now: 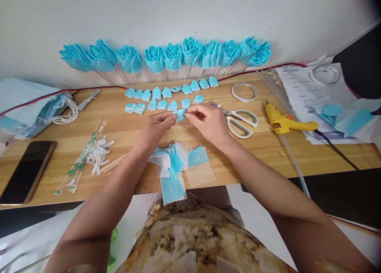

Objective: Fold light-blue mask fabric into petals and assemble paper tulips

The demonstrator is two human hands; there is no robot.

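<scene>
Between both hands is a small folded blue fabric petal (179, 114), pinched at its left side by my left hand (162, 124) and at its right by my right hand (206, 120). Two rows of similar folded petals (156, 93) lie just beyond my fingers. Below my wrists, cut blue and white fabric pieces (174, 162) are spread in a loose pile, one hanging past the table's front edge. White-handled scissors (242, 120) lie right beside my right hand, their tips partly hidden by it.
Blue fabric flowers (192, 52) on sticks lean along the wall. A tape roll (244, 91) and a yellow glue gun (285, 121) are on the right. On the left are a phone (28, 172), white scraps (99, 154), thin sticks (113, 164) and a bag of masks (32, 110).
</scene>
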